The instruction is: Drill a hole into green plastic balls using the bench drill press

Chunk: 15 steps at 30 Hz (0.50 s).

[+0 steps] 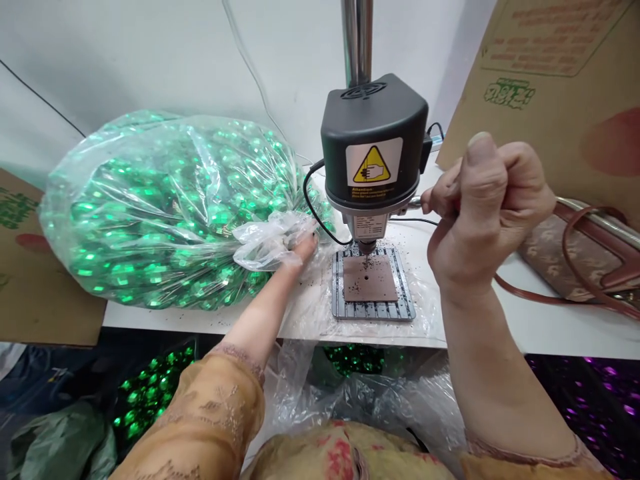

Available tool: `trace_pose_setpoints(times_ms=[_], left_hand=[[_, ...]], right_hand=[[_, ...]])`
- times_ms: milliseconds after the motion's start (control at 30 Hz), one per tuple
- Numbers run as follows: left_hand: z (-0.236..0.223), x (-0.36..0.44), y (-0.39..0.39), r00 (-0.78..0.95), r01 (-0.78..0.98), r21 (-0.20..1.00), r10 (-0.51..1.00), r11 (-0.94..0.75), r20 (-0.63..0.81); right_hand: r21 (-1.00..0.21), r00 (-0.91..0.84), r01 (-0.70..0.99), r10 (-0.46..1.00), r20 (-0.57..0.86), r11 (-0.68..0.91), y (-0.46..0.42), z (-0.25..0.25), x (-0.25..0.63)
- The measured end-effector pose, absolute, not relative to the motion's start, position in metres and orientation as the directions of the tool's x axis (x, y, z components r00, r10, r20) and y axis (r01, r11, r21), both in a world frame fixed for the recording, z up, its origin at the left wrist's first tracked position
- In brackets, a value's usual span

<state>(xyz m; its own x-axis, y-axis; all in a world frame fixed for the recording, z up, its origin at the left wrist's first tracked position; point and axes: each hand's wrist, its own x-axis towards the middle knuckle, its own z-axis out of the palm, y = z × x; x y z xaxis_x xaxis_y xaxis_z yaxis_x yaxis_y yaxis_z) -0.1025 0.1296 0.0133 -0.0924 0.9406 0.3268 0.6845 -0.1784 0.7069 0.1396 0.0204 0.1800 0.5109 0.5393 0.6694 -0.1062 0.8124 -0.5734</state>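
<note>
A small bench drill press (370, 133) with a black motor housing and a yellow warning label stands on the white table. My right hand (487, 200) is closed in a fist at its side, around the metal feed handle (414, 201). Below the chuck, a square brown plate (370, 279) with a dark hole in it lies on the slotted metal base (373, 311), among dark shavings. My left hand (306, 248) reaches to the gathered neck of a large clear plastic bag (165, 207) full of shiny green faceted beads; its fingers are mostly hidden there.
Cardboard boxes stand at the right (550, 87) and left (45, 287). A patterned handbag (555, 253) with a brown strap lies at the right. Below the table edge are crumpled clear plastic (360, 393), green beads (155, 380) and purple shiny pieces (610, 387). A black cable (311, 200) loops beside the drill.
</note>
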Motion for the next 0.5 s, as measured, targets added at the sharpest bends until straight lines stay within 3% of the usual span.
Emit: trace_pose_setpoints(times_ms=[133, 233, 367, 500], left_hand=[[0.017, -0.104, 0.101, -0.142, 0.721, 0.688, 0.954, -0.084, 0.265], [0.021, -0.102, 0.066, -0.167, 0.634, 0.757, 0.929, -0.155, 0.331], [0.029, -0.09, 0.023, -0.225, 0.231, 0.953, 0.942, -0.196, 0.248], [0.033, -0.07, -0.001, -0.125, -0.114, 0.986, 0.986, -0.123, 0.108]], right_hand=[[-0.554, 0.519, -0.113, 0.524, 0.675, 0.825, 0.022, 0.179, 0.14], [-0.529, 0.522, -0.129, 0.511, 0.683, 0.839, 0.024, 0.178, 0.14], [-0.513, 0.524, -0.143, 0.504, 0.686, 0.846, 0.026, 0.176, 0.141], [-0.498, 0.519, -0.152, 0.498, 0.695, 0.854, 0.026, 0.176, 0.14]])
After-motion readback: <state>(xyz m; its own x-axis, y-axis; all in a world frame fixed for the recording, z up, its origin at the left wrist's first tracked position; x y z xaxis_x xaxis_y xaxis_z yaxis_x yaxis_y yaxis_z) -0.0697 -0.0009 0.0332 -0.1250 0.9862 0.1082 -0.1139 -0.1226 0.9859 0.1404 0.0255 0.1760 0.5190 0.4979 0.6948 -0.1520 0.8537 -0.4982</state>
